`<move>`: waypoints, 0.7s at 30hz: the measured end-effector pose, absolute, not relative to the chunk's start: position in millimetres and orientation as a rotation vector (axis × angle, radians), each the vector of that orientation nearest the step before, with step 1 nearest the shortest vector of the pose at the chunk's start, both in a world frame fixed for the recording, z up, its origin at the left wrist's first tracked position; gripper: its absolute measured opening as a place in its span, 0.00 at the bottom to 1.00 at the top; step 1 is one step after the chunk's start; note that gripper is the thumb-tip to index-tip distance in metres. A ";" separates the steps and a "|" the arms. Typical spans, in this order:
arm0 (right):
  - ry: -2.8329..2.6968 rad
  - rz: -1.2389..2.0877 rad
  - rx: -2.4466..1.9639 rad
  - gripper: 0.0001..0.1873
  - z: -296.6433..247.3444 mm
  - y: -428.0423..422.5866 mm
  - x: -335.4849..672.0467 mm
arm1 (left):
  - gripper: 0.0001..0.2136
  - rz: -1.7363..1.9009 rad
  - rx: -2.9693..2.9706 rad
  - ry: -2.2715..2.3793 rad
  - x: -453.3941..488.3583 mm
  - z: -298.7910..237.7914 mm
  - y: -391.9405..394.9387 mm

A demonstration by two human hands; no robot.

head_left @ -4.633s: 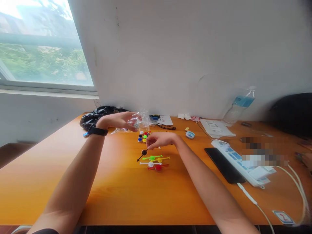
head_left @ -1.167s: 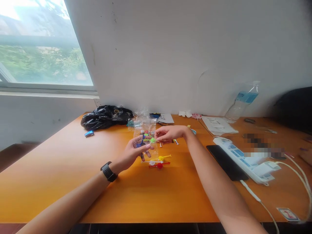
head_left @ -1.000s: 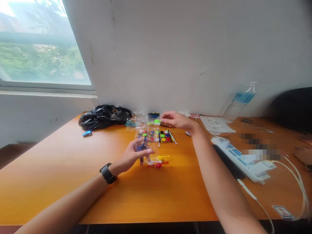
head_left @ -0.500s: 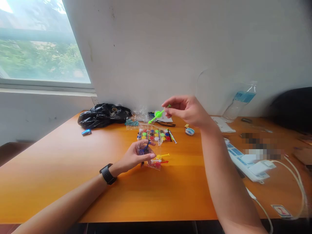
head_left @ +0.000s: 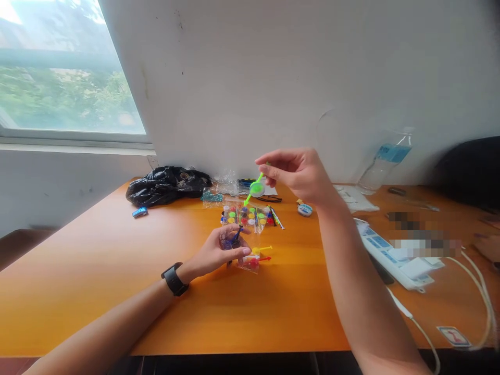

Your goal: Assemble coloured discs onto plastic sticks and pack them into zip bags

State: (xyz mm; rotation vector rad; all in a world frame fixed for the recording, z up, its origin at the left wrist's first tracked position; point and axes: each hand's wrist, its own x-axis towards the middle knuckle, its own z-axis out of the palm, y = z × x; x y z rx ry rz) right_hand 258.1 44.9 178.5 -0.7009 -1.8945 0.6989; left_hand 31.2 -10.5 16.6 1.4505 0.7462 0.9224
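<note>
My right hand (head_left: 297,174) is raised above the orange table (head_left: 97,271) and pinches a green plastic pin with a round disc (head_left: 254,188), its tip slanting down toward a clear plastic bag (head_left: 245,229). My left hand (head_left: 219,251), a black watch on its wrist, grips that bag upright on the table; dark blue and black pieces sit inside it. Behind the bag lies a cluster of small coloured discs (head_left: 250,215). Yellow (head_left: 262,249) and red pins (head_left: 258,260) lie by the bag's foot.
A black plastic bag (head_left: 166,183) sits at the back left, a small blue item (head_left: 139,212) beside it. A white power strip (head_left: 394,255) with cables, papers (head_left: 357,198) and a water bottle (head_left: 385,161) lie to the right. A wall stands close behind.
My right hand took the green pin from the table, lifted it above the bag and tilted it tip down. My left hand brought the bag near and holds it upright.
</note>
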 end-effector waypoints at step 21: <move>-2.140 0.628 -0.809 0.12 161.5 50.6 240.6 | 0.29 0.977 1.451 0.773 33.0 15.3 -10.6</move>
